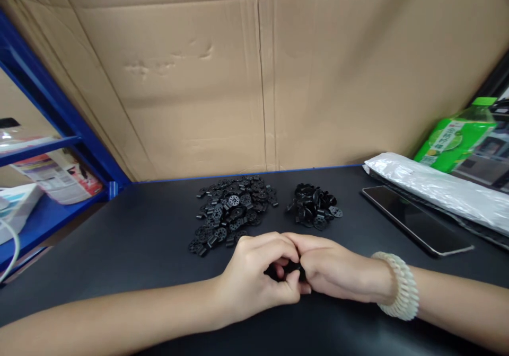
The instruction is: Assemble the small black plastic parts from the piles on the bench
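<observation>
My left hand (258, 271) and my right hand (338, 271) meet above the front middle of the black table (159, 260). Between their curled fingers is a small black plastic part (293, 266), mostly hidden, so its shape is unclear. Both hands are closed around it, thumbs and fingertips pressed together. Just beyond them, to the left, lies a wide pile of black perforated discs with short tabs (234, 213). A smaller heap of glossy black plastic parts (312, 205) sits behind my right hand, with a few perforated discs at its edge.
At the right lies a dark smartphone (415, 219) beside a silvery plastic packet (433, 186). A green-labelled bottle (445, 139) leans behind the packet. Cardboard (191, 91) walls off the back. A blue shelf frame (51, 91) holding packages borders the left side.
</observation>
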The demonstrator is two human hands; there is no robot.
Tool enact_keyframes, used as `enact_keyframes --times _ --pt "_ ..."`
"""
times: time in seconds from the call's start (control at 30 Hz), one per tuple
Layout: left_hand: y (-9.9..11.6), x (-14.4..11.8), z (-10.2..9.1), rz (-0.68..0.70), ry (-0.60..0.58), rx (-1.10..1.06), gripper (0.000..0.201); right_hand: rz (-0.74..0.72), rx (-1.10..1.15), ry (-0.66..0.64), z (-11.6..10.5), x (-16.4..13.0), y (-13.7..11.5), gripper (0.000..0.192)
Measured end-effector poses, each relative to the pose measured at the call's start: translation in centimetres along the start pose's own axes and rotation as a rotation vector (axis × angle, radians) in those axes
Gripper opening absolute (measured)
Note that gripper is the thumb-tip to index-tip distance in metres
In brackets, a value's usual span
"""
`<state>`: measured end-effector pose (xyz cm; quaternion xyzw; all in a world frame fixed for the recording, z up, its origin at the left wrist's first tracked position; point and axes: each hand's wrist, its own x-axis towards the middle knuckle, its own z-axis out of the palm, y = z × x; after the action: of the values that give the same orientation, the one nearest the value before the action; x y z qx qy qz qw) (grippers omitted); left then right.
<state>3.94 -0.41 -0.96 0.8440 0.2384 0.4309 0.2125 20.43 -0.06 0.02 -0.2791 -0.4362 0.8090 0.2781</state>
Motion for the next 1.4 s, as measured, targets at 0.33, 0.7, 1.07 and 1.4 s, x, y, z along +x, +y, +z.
enact_keyframes --times 0.33,0.7,1.07,1.4 --pt "0.3 0.1 -1.2 -0.297 0.106 -0.233 0.025 -0.011 -0.081 -0.097 -1.4 -0.7 -1.0 0.047" --pt "0.6 -0.3 -1.7 -0.070 0.059 -0.158 0.029 -0.300 -1.023 -0.034 -2.9 -3.5 -6.0 0.042" --pt "1.3 -0.5 -1.1 0.172 -0.173 -0.007 0.030 -0.453 -1.676 0.225 -9.1 -3.5 -9.1 0.037" --pt "2.2 -1.1 -1.5 0.287 -0.499 0.585 0.024 -0.539 -1.606 0.228 -7.5 -3.7 -8.6 0.025"
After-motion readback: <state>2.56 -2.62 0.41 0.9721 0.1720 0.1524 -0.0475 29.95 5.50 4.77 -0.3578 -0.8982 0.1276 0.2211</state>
